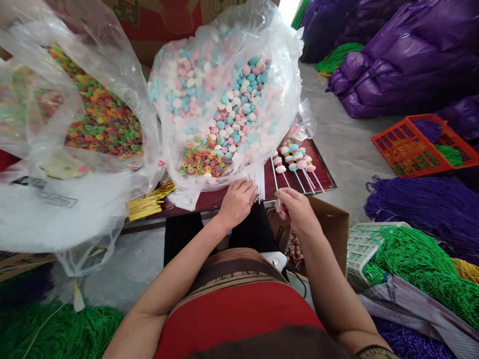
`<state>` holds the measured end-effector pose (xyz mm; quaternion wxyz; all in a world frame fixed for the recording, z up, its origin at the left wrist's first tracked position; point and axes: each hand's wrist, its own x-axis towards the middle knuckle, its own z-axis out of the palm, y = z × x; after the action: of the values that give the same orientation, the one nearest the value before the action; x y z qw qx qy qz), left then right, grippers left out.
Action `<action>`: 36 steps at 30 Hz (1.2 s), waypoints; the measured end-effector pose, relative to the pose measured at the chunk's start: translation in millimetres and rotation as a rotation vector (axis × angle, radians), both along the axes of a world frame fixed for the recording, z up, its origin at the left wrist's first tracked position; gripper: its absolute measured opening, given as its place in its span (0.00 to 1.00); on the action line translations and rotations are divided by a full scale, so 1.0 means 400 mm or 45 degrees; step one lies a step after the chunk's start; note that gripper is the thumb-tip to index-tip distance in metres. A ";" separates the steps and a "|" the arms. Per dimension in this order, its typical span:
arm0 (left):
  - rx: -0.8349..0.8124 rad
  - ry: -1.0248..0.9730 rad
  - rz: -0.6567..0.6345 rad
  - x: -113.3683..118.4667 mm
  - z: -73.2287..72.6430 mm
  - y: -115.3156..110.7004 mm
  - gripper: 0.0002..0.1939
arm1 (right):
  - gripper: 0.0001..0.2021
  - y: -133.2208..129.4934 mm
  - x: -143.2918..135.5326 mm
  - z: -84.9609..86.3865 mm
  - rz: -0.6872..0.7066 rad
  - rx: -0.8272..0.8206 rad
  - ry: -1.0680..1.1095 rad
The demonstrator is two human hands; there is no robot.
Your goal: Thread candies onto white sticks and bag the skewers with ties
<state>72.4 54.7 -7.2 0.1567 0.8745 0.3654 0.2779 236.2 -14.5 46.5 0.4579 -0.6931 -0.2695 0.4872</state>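
Observation:
My right hand [295, 207] pinches the lower end of a white stick [274, 175] at the front edge of the dark red table [211, 200]. Just left of it, my left hand [239, 201] rests over a bundle of white sticks [261, 185], its fingertips on their lower ends. Several skewers of pink, white and blue pieces [297, 157] lie at the table's right end, sticks pointing toward me. Behind my hands an open clear bag [284, 94] holds pink, white and blue pieces [243, 107] and small colourful rings [204, 162].
Another clear bag [145, 107] of colourful rings stands left, near yellow twist ties [149, 202]. A cardboard box [331, 224] sits below the table's right end. On the right floor are an orange basket [392, 149], a white basket [359, 249], green strands [419, 269] and purple bags [411, 55].

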 end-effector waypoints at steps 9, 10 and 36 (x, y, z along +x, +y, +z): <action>-1.216 -1.039 0.071 -0.002 0.119 0.016 0.21 | 0.14 -0.127 -0.125 -0.003 0.455 0.033 0.053; -1.296 -1.136 0.061 -0.007 0.131 0.016 0.21 | 0.13 -0.124 -0.128 -0.008 0.473 0.046 0.038; -0.510 -0.459 0.393 -0.088 0.173 0.171 0.14 | 0.21 0.039 -0.101 0.033 0.260 0.243 0.062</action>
<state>37.4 123.1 62.0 0.3442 0.6970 0.5076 0.3715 195.8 0.9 59.8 0.4762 -0.6033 -0.3725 0.5202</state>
